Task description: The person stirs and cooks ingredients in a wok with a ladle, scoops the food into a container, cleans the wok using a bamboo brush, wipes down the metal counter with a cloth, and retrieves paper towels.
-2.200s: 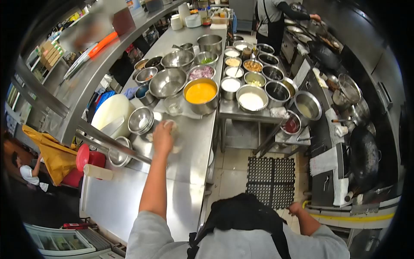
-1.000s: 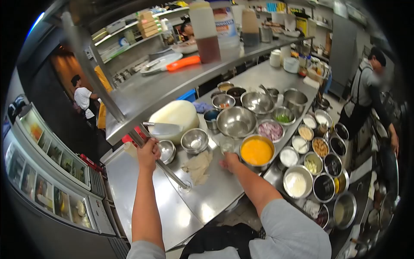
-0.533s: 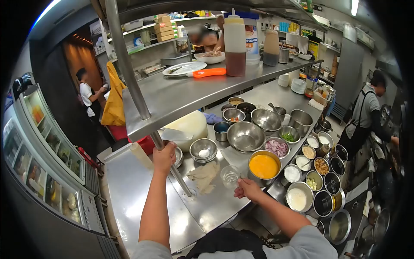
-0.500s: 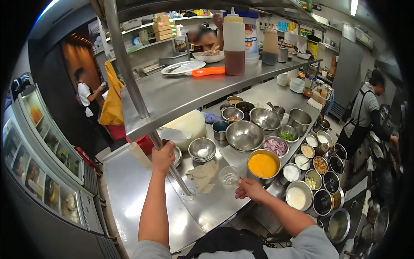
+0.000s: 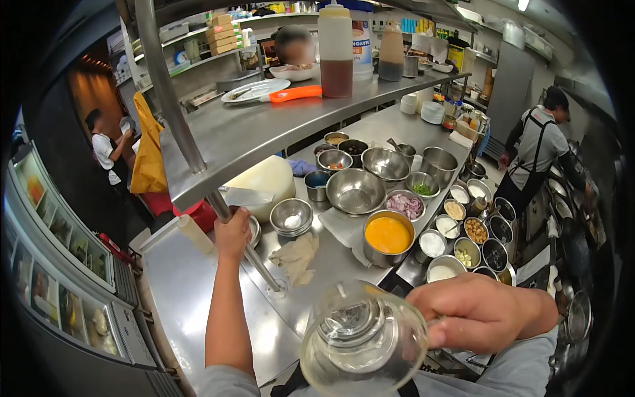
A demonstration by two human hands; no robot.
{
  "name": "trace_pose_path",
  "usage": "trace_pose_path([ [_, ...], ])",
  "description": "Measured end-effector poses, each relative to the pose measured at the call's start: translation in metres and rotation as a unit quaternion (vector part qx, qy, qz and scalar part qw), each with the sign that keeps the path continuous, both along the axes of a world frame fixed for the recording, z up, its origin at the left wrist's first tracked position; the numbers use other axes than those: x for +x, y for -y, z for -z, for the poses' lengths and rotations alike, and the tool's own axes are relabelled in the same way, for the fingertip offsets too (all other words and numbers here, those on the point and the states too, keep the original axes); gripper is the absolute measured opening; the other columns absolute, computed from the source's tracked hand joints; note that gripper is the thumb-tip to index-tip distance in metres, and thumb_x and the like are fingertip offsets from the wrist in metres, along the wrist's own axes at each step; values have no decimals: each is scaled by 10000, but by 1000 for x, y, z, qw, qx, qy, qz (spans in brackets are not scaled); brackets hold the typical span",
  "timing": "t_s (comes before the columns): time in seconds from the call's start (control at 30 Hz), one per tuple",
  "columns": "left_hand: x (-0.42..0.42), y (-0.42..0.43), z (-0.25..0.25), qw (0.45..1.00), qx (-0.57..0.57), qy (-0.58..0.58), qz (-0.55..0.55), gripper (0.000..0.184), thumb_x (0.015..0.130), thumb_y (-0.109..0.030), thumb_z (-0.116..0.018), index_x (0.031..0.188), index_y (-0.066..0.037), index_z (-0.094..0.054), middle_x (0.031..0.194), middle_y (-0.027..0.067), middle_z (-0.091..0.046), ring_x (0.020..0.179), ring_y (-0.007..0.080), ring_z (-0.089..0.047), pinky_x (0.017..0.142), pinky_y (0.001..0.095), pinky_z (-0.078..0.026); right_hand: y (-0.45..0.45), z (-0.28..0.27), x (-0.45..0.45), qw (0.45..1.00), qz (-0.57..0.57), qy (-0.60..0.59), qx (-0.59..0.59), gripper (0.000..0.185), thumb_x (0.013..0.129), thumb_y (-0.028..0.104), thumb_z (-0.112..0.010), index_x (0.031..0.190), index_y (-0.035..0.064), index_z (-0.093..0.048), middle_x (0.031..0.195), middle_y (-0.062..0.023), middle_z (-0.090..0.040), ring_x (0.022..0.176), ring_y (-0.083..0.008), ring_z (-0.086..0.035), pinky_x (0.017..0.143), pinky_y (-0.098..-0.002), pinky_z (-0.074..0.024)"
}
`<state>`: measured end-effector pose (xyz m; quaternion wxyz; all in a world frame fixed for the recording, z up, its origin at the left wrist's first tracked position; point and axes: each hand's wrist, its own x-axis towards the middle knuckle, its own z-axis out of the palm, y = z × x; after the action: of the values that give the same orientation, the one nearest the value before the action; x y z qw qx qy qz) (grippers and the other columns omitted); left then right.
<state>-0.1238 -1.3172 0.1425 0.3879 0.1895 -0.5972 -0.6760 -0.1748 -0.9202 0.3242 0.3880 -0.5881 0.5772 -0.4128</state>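
My left hand (image 5: 233, 235) is wrapped round the slanting metal post (image 5: 264, 272) that holds up the steel shelf. Close to my face, my right hand (image 5: 486, 311) grips a clear glass mug (image 5: 364, 337) by its side, fingers closed where the handle appears to be. The mug is tilted with its wide mouth toward me; some clear liquid may be in it, but I cannot tell. Beyond it stands a steel pot (image 5: 378, 256) of orange liquid. A crumpled beige cloth (image 5: 296, 259) lies on the counter right of the post, near stacked steel bowls (image 5: 291, 218).
Overhead, the steel shelf (image 5: 251, 129) carries squeeze bottles (image 5: 336, 53) and an orange-handled knife (image 5: 296, 93). Several small ingredient containers (image 5: 475, 230) line the right side. A glass-fronted fridge (image 5: 66, 264) stands left. One co-worker (image 5: 536, 145) is at right, another (image 5: 107, 147) at far left.
My right hand has lifted the glass mug off the counter and brought it up close to me. The left hand still grips the post. The view has shifted slightly.
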Motion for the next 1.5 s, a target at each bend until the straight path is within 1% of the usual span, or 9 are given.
trace_pose_path([
  [0.03,0,0,0,1000,2,2,-1,196,858,-190,-556,762,-20,-536,512,-21,-382,361,72,-344,355,242,-295,-1,-4,3,996,-26,-53,-69,213,950,205,-516,900,-1,-537,897,-127,-593,804,-227,-586,690,-273,-458],
  [0.1,0,1,0,1000,15,-2,5,199,858,-190,-556,766,-15,-534,510,-19,-381,360,73,-347,355,243,-294,-6,-16,9,995,-35,-67,-69,169,927,169,-547,899,2,-541,919,-163,-569,791,-270,-570,672,-287,-451],
  [0.17,1,1,-2,1000,17,-3,3,203,862,-186,-562,763,-9,-541,510,-19,-388,365,73,-349,356,245,-295,-9,-27,16,990,-53,-97,-88,277,914,203,-561,880,-69,-600,996,-238,-605,846,-328,-613,736,-357,-496],
  [0.23,1,-1,-2,1000,16,-10,8,211,869,-177,-574,758,2,-556,508,-21,-401,375,74,-355,360,248,-299,-15,-37,25,994,-28,-102,-34,318,919,254,-551,872,-55,-613,997,-229,-620,865,-324,-623,780,-361,-493],
  [0.3,1,0,-1,1000,18,-18,9,213,869,-175,-575,756,6,-561,508,-18,-406,373,75,-357,359,247,-298,-17,-34,32,970,-21,-173,-172,375,875,349,-613,829,-19,-559,912,-236,-595,799,-300,-594,634,-367,-475],
  [0.33,1,0,-2,1000,18,-18,9,213,869,-172,-574,754,7,-562,505,-17,-405,370,75,-355,358,247,-297,-18,-37,33,965,-29,-192,-175,453,846,443,-603,819,-6,-547,903,-252,-586,770,-318,-580,619,-361,-468],
  [0.57,1,0,-3,1000,-1,3,11,187,855,-186,-564,784,-16,-533,515,-18,-388,358,66,-344,351,234,-284,-25,-44,44,958,-15,-203,-202,390,846,377,-629,789,4,-533,911,-280,-578,735,-321,-591,599,-354,-476],
  [0.83,0,2,-1,1000,11,-5,18,176,863,-171,-549,781,-17,-529,509,-19,-383,355,70,-347,351,240,-288,-28,-47,52,937,31,-245,-249,346,759,256,-724,780,-39,-544,956,-293,-572,758,-301,-625,583,-326,-518],
  [1.5,1,1,-2,999,28,-13,16,197,855,-157,-580,742,2,-551,509,-16,-411,370,73,-354,359,246,-291,-26,-52,55,932,41,-252,-258,387,727,245,-748,858,-76,-575,974,-274,-570,842,-312,-626,633,-329,-550],
])
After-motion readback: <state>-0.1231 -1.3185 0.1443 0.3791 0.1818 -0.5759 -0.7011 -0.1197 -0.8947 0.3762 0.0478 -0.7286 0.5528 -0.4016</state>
